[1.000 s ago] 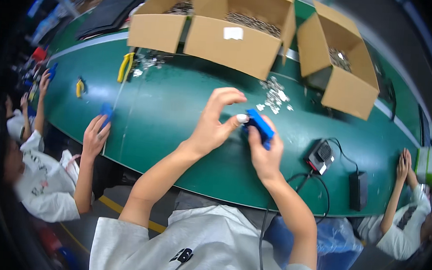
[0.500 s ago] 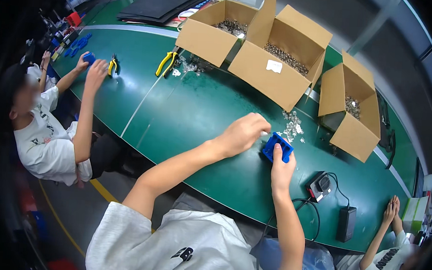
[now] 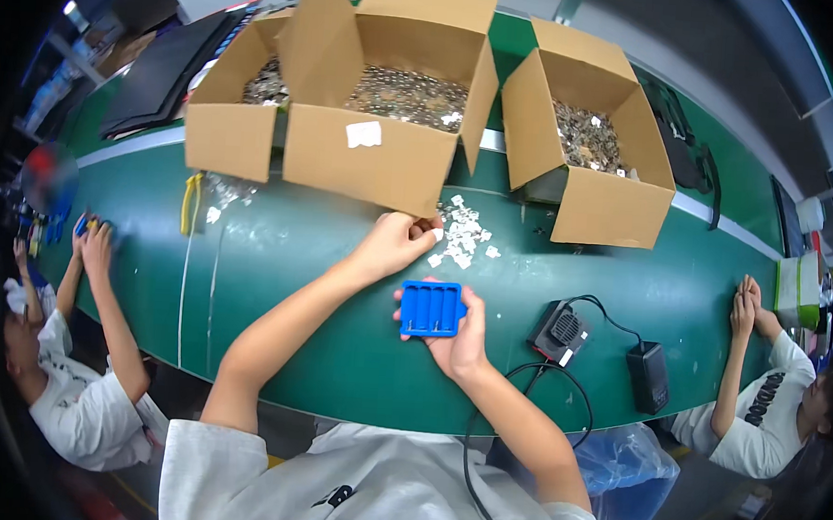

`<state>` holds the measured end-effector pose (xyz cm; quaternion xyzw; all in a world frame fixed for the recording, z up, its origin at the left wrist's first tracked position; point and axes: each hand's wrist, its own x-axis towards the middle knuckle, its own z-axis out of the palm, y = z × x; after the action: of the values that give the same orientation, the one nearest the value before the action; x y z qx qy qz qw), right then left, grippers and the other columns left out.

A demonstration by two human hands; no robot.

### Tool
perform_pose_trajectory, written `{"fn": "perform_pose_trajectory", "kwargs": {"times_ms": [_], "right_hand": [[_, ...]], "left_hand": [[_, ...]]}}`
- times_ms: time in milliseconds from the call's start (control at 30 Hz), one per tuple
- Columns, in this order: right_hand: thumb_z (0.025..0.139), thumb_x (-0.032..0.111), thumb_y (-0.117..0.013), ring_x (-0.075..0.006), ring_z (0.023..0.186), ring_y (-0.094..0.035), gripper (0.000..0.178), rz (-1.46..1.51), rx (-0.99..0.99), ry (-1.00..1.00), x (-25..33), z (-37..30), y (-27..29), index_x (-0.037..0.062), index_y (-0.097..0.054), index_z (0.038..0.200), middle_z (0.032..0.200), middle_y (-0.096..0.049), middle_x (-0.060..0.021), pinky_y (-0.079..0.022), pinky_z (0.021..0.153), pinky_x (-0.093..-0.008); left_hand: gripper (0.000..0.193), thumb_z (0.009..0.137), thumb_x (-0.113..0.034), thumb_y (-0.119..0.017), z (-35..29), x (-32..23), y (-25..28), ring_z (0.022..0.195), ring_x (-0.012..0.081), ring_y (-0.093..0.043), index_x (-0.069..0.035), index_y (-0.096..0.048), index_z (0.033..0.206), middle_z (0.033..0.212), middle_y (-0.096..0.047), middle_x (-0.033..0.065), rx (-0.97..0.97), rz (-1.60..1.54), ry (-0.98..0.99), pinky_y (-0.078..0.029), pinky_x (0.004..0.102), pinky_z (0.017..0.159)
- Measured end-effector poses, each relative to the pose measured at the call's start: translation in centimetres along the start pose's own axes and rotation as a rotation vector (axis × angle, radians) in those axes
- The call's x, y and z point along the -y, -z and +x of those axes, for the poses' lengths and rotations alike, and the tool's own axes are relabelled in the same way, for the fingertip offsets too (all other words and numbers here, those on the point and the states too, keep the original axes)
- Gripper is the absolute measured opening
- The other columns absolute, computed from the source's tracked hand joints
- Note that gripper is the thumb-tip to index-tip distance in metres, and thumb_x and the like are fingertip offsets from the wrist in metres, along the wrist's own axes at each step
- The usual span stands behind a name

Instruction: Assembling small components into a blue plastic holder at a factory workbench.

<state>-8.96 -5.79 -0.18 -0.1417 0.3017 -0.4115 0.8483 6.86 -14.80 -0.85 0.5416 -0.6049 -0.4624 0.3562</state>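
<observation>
My right hand (image 3: 461, 337) holds a blue plastic tray (image 3: 431, 309) above the green table, palm underneath and thumb along its right side. Long parallel slots face up in it, with small metallic bits at the lower ends of some. My left hand (image 3: 400, 245) is at the left edge of a loose pile of small white and shiny metal pieces (image 3: 464, 232). Its fingers are pinched together; something small and whitish shows at the tips, too small to name.
Cardboard boxes of small metal parts, left (image 3: 228, 139), middle (image 3: 370, 162) and right (image 3: 615, 210), line the far side. Yellow-handled pliers (image 3: 191, 203) lie at left. A black fan device (image 3: 560, 333) and a cabled black power adapter (image 3: 648, 377) sit at right. Co-workers sit at both ends.
My view has swung to the right. My left hand has gone from beside the blue tray to the pile of pieces. My right hand has drawn the tray nearer and levelled it.
</observation>
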Motion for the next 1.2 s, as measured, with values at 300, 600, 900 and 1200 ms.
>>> {"fn": "perform_pose_trajectory", "kwargs": {"times_ms": [300, 600, 900, 1200], "right_hand": [[0.091, 0.054, -0.030, -0.0354, 0.090, -0.063, 0.056, 0.037, -0.026, -0.017, 1.0, 0.4, 0.0, 0.0076, -0.046, 0.118, 0.113, -0.059, -0.0270, -0.050, 0.071, -0.0415], [0.089, 0.060, -0.029, -0.0334, 0.080, -0.061, 0.060, 0.216, -0.161, 0.254, 3.6, 0.4, 0.5, 0.0099, -0.052, 0.111, 0.104, -0.060, -0.0241, -0.046, 0.061, -0.0401], [0.087, 0.045, -0.046, -0.0273, 0.087, -0.060, 0.052, 0.196, -0.262, 0.517, 6.7, 0.7, 1.6, 0.0016, -0.052, 0.115, 0.110, -0.060, -0.0166, -0.047, 0.070, -0.0365], [0.093, 0.031, -0.045, -0.0328, 0.096, -0.062, 0.046, 0.161, -0.087, 0.025, 8.1, 0.5, 1.8, -0.0046, -0.047, 0.122, 0.109, -0.060, -0.0213, -0.051, 0.085, -0.0403]], "left_hand": [[0.020, 0.082, -0.006, -0.061, 0.3, -0.5, -1.7, 0.063, 0.0196, -0.058, -0.008, -0.067, 0.101, 0.085, -0.064, 0.0086, -0.220, 0.406, -0.255, -0.047, 0.0312, 0.059], [0.022, 0.080, -0.010, -0.066, 2.3, -2.2, -3.4, 0.082, 0.0296, -0.060, -0.009, -0.065, 0.102, 0.099, -0.055, 0.0085, -0.040, 0.457, -0.374, -0.050, 0.0403, 0.069], [0.016, 0.084, -0.007, -0.062, 3.0, -2.0, -3.5, 0.085, 0.0251, -0.058, -0.007, -0.063, 0.100, 0.100, -0.052, 0.0084, 0.085, 0.469, -0.353, -0.049, 0.0350, 0.072], [0.010, 0.088, -0.003, -0.057, -1.7, -2.1, -2.4, 0.085, 0.0142, -0.057, -0.002, -0.060, 0.098, 0.093, -0.058, 0.0067, 0.082, -0.400, -0.130, -0.047, 0.0265, 0.079]]}}
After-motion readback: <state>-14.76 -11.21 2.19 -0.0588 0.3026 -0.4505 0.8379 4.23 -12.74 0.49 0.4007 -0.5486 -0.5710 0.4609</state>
